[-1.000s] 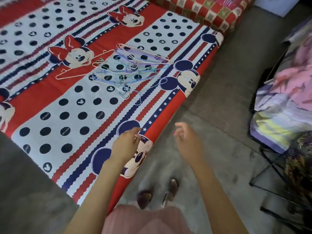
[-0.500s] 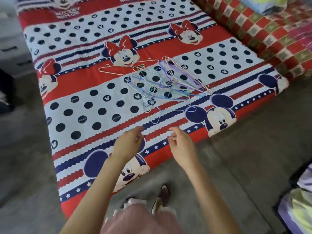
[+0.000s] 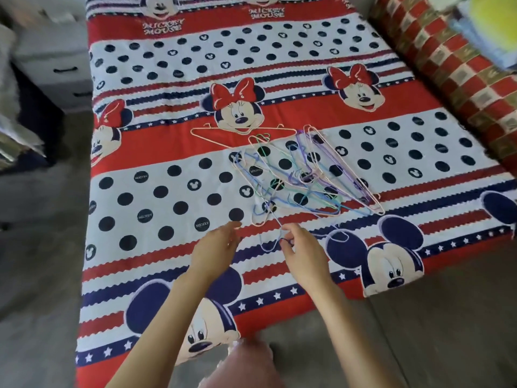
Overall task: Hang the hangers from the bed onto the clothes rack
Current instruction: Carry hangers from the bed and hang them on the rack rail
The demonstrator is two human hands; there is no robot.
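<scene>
Roughly ten hangers (image 3: 302, 175), two hands (image 3: 260, 253).

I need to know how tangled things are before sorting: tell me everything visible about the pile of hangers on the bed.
The pile of hangers is a loose tangle of thin, wire-like hangers in pastel pink, blue, purple and green, lying flat and overlapping on the patterned bedspread. One pink hanger lies mostly apart at the far edge, over the red stripe. Hooks point different ways. The right hand pinches a blue hook at the near edge; the left hand is open beside it, not touching.
</scene>
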